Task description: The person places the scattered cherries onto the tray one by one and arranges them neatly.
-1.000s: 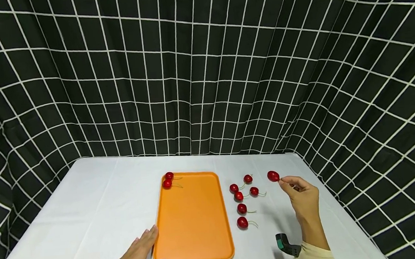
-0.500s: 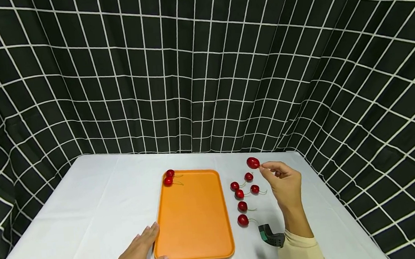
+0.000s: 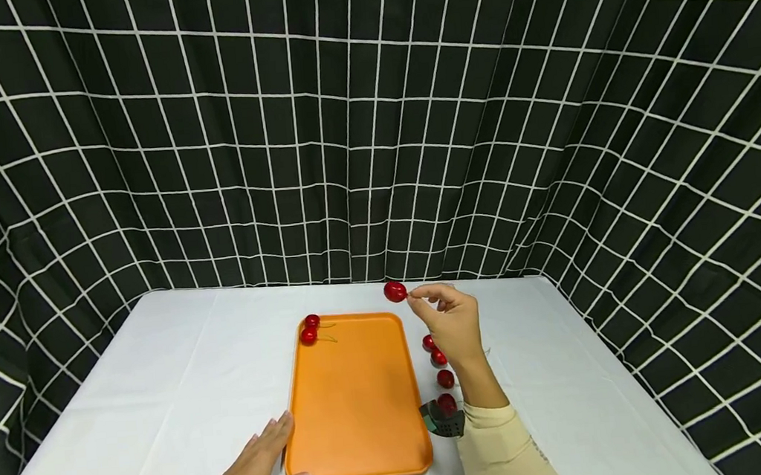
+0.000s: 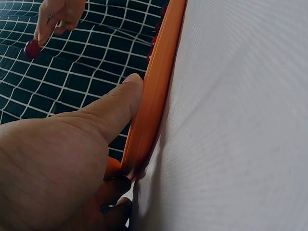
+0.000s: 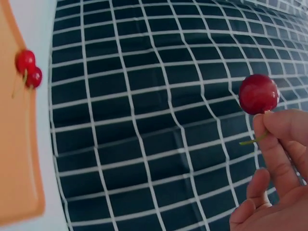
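My right hand (image 3: 453,325) pinches a red cherry (image 3: 394,291) by its stem, between thumb and forefinger. It is in the air beyond the tray's far right corner; in the right wrist view the same cherry (image 5: 258,94) shows with its green stem trailing below the fingertips. Two cherries (image 3: 308,335) lie together at the far left corner of the orange tray (image 3: 359,396), stems pointing right. At the tray's near left corner rests my left hand (image 3: 253,460), fingers extended along the side and thumb (image 4: 122,98) against the near rim.
To the right of the tray, several more cherries (image 3: 445,378) lie on the white tablecloth (image 3: 184,380), partly hidden by my right hand and the dark wrist device (image 3: 445,420). A black curtain with white grid lines (image 3: 347,158) rises behind the table.
Carrying the cherry by its stem, my right hand has moved left and farther away, over the loose cherries toward the tray's far right corner. My left hand stays at the tray.
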`<state>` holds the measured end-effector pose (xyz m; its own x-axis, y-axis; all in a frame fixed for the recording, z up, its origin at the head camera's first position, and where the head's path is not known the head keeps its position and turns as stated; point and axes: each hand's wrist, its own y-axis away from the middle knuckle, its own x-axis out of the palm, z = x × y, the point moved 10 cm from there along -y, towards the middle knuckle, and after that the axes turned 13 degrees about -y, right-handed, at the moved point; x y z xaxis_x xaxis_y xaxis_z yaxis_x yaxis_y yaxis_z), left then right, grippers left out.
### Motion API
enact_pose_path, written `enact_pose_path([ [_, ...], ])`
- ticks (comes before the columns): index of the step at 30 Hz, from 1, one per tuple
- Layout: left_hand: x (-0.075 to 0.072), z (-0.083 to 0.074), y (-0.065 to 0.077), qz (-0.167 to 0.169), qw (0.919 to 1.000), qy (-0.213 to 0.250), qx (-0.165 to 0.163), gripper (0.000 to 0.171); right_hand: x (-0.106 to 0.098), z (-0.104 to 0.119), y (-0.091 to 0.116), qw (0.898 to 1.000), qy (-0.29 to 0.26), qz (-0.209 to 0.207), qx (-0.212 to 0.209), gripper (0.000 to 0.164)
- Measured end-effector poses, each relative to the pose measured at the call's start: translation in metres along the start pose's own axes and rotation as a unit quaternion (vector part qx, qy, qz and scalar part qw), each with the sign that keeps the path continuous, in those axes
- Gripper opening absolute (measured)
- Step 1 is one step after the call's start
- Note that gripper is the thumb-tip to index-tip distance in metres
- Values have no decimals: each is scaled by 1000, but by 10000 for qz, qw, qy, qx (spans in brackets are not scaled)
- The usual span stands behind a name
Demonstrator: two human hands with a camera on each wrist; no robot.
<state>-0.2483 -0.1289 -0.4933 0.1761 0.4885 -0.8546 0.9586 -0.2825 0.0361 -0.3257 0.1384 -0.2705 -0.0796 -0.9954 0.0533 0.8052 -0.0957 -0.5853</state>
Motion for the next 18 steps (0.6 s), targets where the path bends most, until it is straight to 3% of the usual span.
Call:
enact_pose_path([
  [10, 3, 3, -1, 96, 9998, 37, -172, 104, 38, -16, -4, 9990, -230, 365, -74, 5],
  [18, 3, 3, 0, 139, 9997, 77, -200, 103, 57, -32, -3, 9984, -236, 510, -18, 3],
])
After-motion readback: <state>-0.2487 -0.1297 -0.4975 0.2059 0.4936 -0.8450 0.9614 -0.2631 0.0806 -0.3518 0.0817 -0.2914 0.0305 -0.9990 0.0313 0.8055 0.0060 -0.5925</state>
